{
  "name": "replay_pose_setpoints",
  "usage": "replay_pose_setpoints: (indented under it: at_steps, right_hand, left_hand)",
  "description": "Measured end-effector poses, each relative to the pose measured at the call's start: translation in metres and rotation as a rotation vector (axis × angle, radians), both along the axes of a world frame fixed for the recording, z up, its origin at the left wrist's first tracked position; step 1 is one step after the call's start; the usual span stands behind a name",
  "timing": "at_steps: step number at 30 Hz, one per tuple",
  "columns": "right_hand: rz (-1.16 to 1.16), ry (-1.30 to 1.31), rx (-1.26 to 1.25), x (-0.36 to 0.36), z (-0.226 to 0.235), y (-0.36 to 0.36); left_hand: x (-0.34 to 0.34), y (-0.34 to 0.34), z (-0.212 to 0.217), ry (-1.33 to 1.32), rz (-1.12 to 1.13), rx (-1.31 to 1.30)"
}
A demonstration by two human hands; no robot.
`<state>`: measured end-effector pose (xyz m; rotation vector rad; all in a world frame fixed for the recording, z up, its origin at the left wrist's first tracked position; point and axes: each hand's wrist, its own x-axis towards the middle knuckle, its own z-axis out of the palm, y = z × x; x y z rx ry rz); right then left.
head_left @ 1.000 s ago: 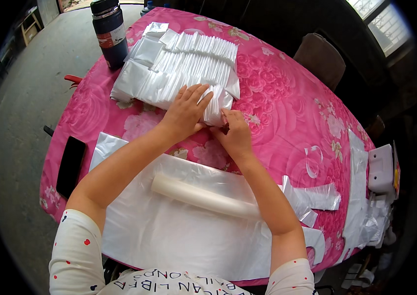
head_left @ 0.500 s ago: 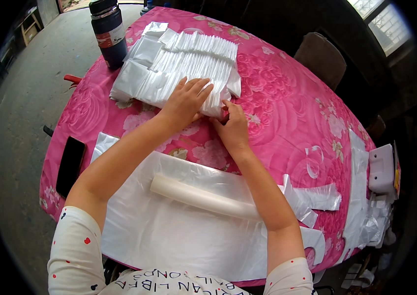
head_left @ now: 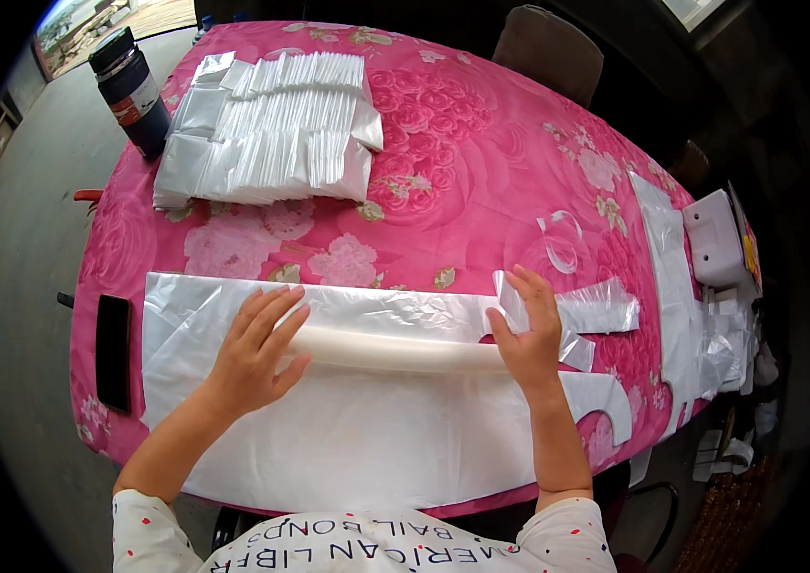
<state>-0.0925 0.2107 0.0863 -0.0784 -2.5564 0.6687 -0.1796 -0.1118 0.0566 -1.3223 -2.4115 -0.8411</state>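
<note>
The white roll point(head_left: 395, 351) lies crosswise on the translucent plastic sheet point(head_left: 348, 439), with the left hand point(head_left: 254, 349) spread wide at its left end and the right hand point(head_left: 529, 332) at its right end, thumb well apart from the fingers; neither is closed around anything, and whether either touches the roll I cannot tell. The likeliest trouble, I judge, is the roll twisting askew, since a round thing on slick film would turn if one palm pressed harder or sooner than the other. Uneven pressure could also drag the sheet and crease it, as its upper edge already looks wrinkled near the right hand. Just beyond that hand lie loose plastic strips point(head_left: 606, 307); being so light and so close, one could cling to the fingers or get caught under the roll. At the other side the dark phone point(head_left: 113, 353) rests just beside the sheet's left edge, so a sideways tug on the plastic or a swing of the left elbow might nudge it. The folded plastic packets point(head_left: 266, 134) sit farther up the pink tablecloth point(head_left: 462, 220), well apart from both hands; a long careless reach could topple their upright rows
</note>
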Motion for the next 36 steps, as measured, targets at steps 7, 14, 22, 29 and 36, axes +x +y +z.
replay_pose_setpoints:
  at_steps: [7, 14, 22, 29, 36]
  right_hand:
    - [-0.16, -0.161, -0.164, 0.055, -0.047, 0.064]
    - [-0.006, -0.064, 0.062, 0.044, -0.059, 0.085]
    - [-0.089, 0.024, 0.406, 0.064, -0.05, 0.169]
    - [-0.7, -0.134, 0.357, 0.126, -0.051, 0.254]
    - [-0.463, -0.058, 0.149, 0.155, -0.047, 0.139]
  left_hand:
    - [0.076, 0.003, -0.024, -0.104, 0.07, -0.002]
    - [0.107, -0.011, -0.034, -0.124, 0.129, -0.089]
    - [0.122, -0.016, -0.036, -0.14, 0.216, -0.097]
    - [0.123, -0.011, -0.035, -0.112, 0.197, -0.068]
    - [0.125, -0.014, -0.034, -0.11, 0.197, -0.006]
